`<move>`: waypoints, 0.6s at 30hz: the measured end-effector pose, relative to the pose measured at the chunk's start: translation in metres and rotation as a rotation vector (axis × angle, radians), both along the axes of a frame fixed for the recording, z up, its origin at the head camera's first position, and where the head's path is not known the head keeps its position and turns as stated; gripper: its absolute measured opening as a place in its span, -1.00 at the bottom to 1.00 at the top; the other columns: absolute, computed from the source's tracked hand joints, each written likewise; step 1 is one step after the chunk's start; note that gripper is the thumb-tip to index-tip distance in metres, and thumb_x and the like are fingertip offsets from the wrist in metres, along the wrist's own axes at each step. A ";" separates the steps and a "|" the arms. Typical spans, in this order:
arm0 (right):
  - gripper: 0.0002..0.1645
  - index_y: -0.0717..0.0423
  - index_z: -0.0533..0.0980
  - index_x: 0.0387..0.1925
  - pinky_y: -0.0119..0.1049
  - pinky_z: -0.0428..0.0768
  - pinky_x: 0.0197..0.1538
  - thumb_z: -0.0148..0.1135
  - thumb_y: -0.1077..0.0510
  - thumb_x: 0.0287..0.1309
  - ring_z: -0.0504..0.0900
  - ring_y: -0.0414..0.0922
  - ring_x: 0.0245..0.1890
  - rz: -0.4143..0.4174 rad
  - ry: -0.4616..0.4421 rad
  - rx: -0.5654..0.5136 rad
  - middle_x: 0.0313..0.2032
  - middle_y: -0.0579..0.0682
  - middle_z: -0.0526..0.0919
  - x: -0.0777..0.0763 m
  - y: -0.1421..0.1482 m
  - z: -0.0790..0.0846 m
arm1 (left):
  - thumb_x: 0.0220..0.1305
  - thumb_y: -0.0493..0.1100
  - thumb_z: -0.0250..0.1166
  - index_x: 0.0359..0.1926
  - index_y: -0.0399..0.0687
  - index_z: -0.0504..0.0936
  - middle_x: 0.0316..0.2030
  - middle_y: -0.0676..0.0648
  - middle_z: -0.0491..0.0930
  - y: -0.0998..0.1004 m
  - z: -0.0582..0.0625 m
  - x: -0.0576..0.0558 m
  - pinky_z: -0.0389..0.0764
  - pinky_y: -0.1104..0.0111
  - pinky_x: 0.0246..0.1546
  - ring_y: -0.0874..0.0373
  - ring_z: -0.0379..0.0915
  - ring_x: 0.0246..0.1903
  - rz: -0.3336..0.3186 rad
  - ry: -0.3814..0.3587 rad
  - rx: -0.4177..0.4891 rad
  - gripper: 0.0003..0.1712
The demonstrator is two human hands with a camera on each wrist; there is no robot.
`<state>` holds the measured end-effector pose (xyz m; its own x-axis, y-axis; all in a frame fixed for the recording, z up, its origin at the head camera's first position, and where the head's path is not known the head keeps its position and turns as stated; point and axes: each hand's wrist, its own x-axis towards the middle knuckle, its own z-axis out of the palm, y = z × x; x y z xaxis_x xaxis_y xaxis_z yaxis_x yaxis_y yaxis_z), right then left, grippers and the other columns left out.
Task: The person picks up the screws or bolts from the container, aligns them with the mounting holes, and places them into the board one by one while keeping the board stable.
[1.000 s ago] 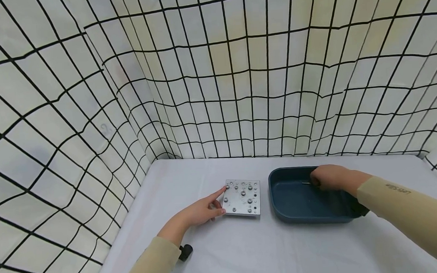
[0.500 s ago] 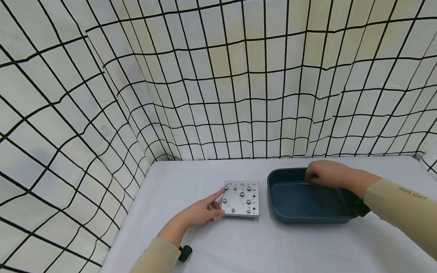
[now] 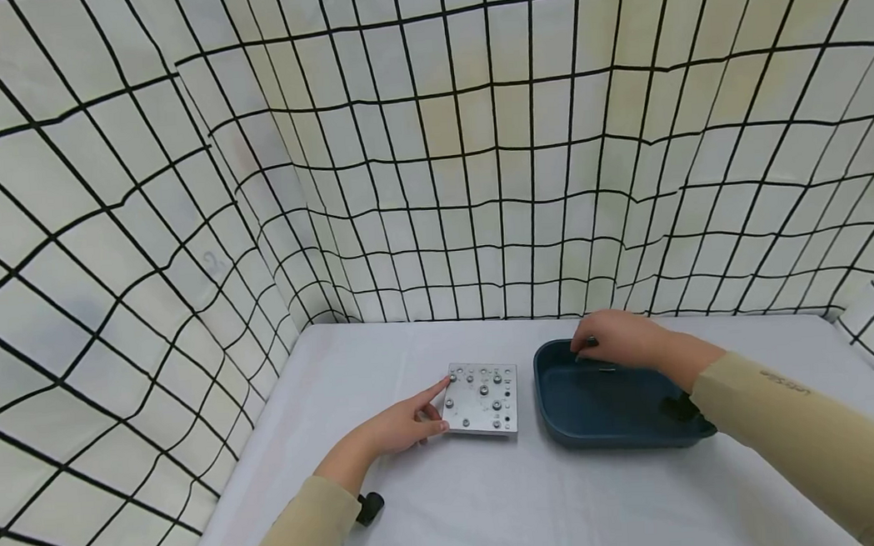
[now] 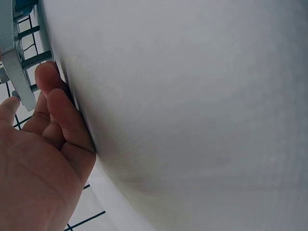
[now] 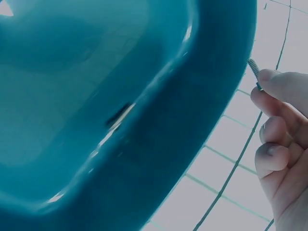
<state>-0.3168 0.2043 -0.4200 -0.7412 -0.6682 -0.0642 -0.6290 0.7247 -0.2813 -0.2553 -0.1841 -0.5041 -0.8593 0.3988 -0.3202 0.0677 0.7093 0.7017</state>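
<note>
A square metal plate (image 3: 473, 408) with several screws set in its top lies on the white table. My left hand (image 3: 397, 424) holds its left side, index finger at the far corner and thumb at the near one. In the left wrist view, threaded screw ends (image 4: 37, 59) stick out under the plate, and the other fingers curl below it. Over the far rim of a dark blue bin (image 3: 605, 445), my right hand (image 3: 621, 338) pinches a small screw (image 5: 253, 67) between thumb and index finger. Another screw (image 3: 606, 369) lies inside the bin.
The bin stands a short way right of the plate. White cloth (image 3: 482, 512) covers the table. Black netting (image 3: 497, 148) over white sheeting rises at the back and left. A black device (image 3: 369, 508) sits at my left wrist.
My right hand has come up from the bin's floor and moved left to its far rim with a screw in its fingers. My left hand has stayed at the plate.
</note>
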 end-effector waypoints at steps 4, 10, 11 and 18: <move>-0.85 0.02 0.73 -0.16 -0.16 0.58 -0.06 0.33 0.15 0.26 0.63 -0.17 -0.15 0.023 0.036 0.017 -0.18 -0.14 0.68 -0.004 -0.020 0.001 | 0.32 0.13 0.31 0.55 0.40 0.05 -0.10 0.04 0.50 0.000 -0.001 0.000 0.46 0.25 -0.28 0.14 0.48 -0.37 -0.001 0.000 0.003 -0.10; -0.86 -0.03 0.74 -0.18 -0.19 0.57 -0.06 0.32 0.15 0.27 0.61 -0.22 -0.19 0.073 0.052 0.013 -0.22 -0.18 0.67 -0.009 -0.052 0.006 | 0.32 0.11 0.32 0.55 0.39 0.06 -0.10 0.03 0.50 0.000 -0.001 0.000 0.47 0.25 -0.28 0.13 0.50 -0.38 0.006 -0.004 0.009 -0.10; -0.86 -0.04 0.74 -0.18 -0.20 0.57 -0.07 0.32 0.15 0.28 0.60 -0.22 -0.20 0.078 0.053 0.016 -0.22 -0.18 0.66 -0.009 -0.057 0.007 | 0.32 0.11 0.32 0.55 0.39 0.06 -0.10 0.03 0.50 0.000 0.000 0.000 0.47 0.25 -0.28 0.13 0.50 -0.38 0.007 -0.004 0.010 -0.10; -0.86 -0.05 0.74 -0.18 -0.25 0.55 -0.06 0.30 0.14 0.29 0.59 -0.24 -0.20 0.072 0.024 0.019 -0.21 -0.19 0.65 -0.011 -0.093 0.011 | 0.33 0.09 0.32 0.56 0.39 0.05 -0.10 0.04 0.49 -0.001 -0.001 0.000 0.46 0.25 -0.27 0.14 0.50 -0.38 0.000 -0.005 0.013 -0.10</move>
<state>-0.3274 0.1111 -0.4092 -0.6926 -0.7189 -0.0602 -0.6862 0.6823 -0.2522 -0.2554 -0.1856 -0.5051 -0.8574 0.4033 -0.3197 0.0641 0.7000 0.7112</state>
